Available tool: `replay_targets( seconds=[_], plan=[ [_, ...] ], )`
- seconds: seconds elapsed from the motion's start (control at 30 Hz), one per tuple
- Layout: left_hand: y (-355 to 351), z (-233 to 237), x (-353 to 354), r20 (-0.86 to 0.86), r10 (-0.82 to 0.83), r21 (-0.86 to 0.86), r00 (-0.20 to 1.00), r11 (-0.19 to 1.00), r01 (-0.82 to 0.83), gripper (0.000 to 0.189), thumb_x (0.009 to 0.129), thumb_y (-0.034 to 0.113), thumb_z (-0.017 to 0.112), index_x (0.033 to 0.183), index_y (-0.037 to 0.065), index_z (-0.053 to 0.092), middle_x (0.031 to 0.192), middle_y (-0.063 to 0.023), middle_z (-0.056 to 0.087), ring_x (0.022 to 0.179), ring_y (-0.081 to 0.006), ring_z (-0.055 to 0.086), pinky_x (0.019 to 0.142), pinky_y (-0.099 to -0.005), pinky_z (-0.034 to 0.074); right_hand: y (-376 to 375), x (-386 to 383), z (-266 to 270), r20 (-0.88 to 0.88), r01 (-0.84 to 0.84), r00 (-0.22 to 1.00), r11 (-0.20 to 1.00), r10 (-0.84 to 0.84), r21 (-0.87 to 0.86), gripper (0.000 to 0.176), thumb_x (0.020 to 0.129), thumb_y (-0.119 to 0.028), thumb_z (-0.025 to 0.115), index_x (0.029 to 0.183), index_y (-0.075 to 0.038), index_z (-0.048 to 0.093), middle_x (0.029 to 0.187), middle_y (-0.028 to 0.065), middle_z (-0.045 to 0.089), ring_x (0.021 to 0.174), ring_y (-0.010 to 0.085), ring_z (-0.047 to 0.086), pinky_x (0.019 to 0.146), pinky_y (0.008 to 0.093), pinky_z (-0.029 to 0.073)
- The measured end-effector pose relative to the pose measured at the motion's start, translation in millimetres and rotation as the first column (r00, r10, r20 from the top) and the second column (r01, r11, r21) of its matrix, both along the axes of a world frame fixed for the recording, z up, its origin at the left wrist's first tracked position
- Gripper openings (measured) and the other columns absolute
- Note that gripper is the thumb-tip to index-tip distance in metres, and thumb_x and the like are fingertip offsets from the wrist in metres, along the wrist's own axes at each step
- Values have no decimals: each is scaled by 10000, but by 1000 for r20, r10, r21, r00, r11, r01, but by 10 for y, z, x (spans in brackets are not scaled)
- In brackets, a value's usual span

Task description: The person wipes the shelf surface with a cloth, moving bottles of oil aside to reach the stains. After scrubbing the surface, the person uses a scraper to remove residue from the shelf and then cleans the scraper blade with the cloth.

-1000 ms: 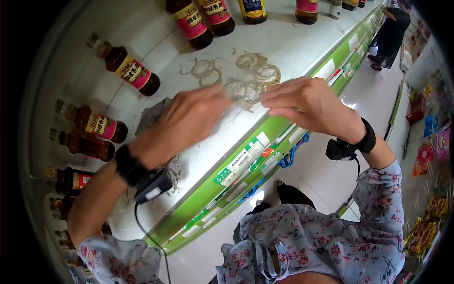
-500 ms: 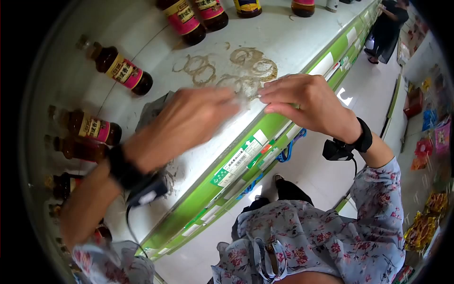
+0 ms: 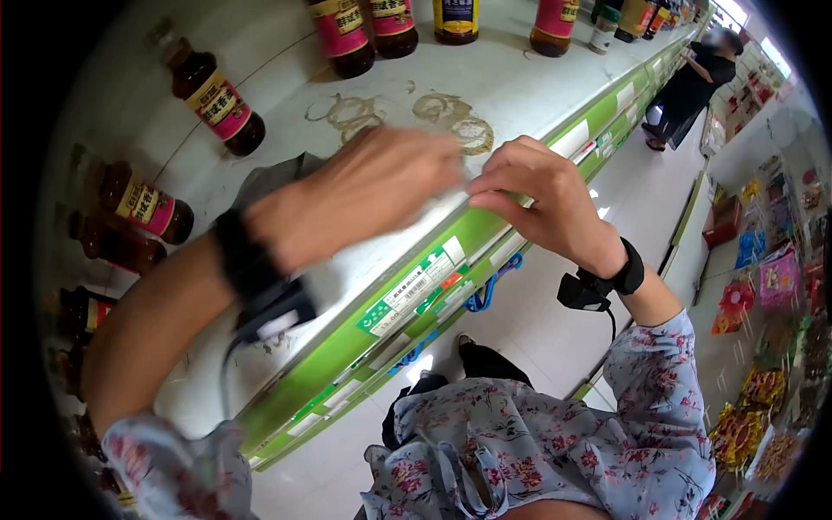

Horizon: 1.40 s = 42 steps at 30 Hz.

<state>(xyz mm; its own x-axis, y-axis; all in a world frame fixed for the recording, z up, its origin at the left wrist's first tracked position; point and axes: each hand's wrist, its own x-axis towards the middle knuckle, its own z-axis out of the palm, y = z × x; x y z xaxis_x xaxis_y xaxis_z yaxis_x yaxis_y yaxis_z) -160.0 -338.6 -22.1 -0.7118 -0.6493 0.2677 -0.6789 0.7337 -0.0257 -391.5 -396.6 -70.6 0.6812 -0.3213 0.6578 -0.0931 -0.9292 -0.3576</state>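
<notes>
My left hand (image 3: 368, 186) hovers over the white shelf (image 3: 485, 74), its fingers smeared by motion. Close to its fingertips is my right hand (image 3: 542, 204), above the shelf's front edge, with thumb and fingers pinched together. Whatever may be in that pinch is too small to make out. Beneath my left wrist a grey cloth (image 3: 276, 178) lies on the shelf, partly hidden. Brown ring stains (image 3: 451, 117) mark the surface just beyond my hands. The nearest bottle with a pink and yellow label (image 3: 217, 106) stands to the left of them.
More dark sauce bottles (image 3: 143, 204) line the left side, and others (image 3: 394, 26) stand at the back. A green price rail (image 3: 416, 286) with tags runs along the shelf edge. Across the aisle a person in black (image 3: 693, 82) stands near hanging packets (image 3: 780, 277).
My left hand has moved slightly right and up in the view, toward my right hand, which stays pinched. The whole view has shifted, showing more of the aisle and the far person.
</notes>
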Motion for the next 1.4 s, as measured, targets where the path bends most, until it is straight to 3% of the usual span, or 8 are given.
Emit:
replay_targets(
  seconds=[0.27, 0.47, 0.67, 0.77, 0.97, 1.23, 1.33, 1.4],
  plan=[
    [206, 190, 127, 30, -42, 165, 999, 986, 36, 156, 742, -32, 670, 891, 11, 671, 823, -138, 572, 780, -345, 631, 671, -440, 513, -69, -38, 8, -29, -9, 1000, 1000, 8, -28, 144, 779, -72, 812, 892, -34, 733, 859, 78, 658, 834, 280, 617, 711, 374, 516],
    [251, 110, 67, 60, 61, 52, 996, 997, -64, 169, 751, -40, 638, 903, 31, 622, 859, -139, 615, 791, -344, 645, 680, -422, 522, -66, -13, -14, 5, -14, 1000, 1000, 14, -10, 149, 781, -83, 816, 894, -37, 731, 853, 77, 656, 844, 280, 636, 719, 376, 524],
    [-288, -78, -129, -235, 90, 68, 968, 995, -76, 171, 773, -31, 623, 941, -9, 612, 951, -185, 636, 907, -411, 628, 793, -481, 511, -38, -38, -37, 32, 42, 999, 999, -41, -8, 181, 776, -114, 832, 906, -44, 727, 870, 63, 672, 835, 285, 651, 738, 377, 530],
    [22, 105, 222, -132, -9, 242, 991, 969, 41, 238, 771, -27, 657, 1009, -10, 658, 996, -185, 658, 942, -408, 630, 810, -473, 508, -147, -102, -42, -14, 60, 998, 994, -61, -89, 191, 797, -178, 831, 917, -59, 740, 912, 52, 708, 858, 281, 671, 859, 393, 537],
    [234, 109, 346, -77, -182, 154, 980, 969, 192, 400, 721, -102, 676, 1095, 34, 714, 1018, -153, 696, 792, -298, 601, 716, -391, 515, -293, -233, -44, -73, 146, 984, 973, -161, -178, 270, 820, -266, 819, 994, -69, 757, 1046, 68, 748, 937, 269, 694, 1041, 427, 484],
    [-600, -8, -240, 135, 136, -63, 981, 990, -128, 330, 781, -22, 630, 1093, 50, 710, 983, -137, 690, 941, -356, 659, 773, -465, 547, -315, -182, -38, 20, 229, 973, 970, -228, -80, 502, 786, -326, 846, 1162, -24, 706, 1170, 131, 722, 1027, 347, 679, 974, 392, 524],
    [-387, 59, -109, 196, 337, -35, 921, 941, -337, 308, 805, -34, 604, 1085, 39, 712, 1042, -136, 701, 998, -355, 663, 809, -444, 546, -321, -217, -38, -57, 191, 978, 970, -201, -150, 500, 793, -344, 837, 1150, -17, 711, 1172, 131, 725, 1081, 330, 677, 990, 414, 516],
    [0, 318, -95, 177, 336, 210, 925, 905, -369, 308, 834, -35, 575, 1096, 44, 716, 1079, -138, 706, 992, -360, 669, 829, -436, 548, -394, -267, -73, -46, 205, 974, 951, -221, -232, 475, 804, -353, 826, 1128, -23, 720, 1161, 129, 730, 1108, 310, 675, 1001, 426, 511]
  ],
)
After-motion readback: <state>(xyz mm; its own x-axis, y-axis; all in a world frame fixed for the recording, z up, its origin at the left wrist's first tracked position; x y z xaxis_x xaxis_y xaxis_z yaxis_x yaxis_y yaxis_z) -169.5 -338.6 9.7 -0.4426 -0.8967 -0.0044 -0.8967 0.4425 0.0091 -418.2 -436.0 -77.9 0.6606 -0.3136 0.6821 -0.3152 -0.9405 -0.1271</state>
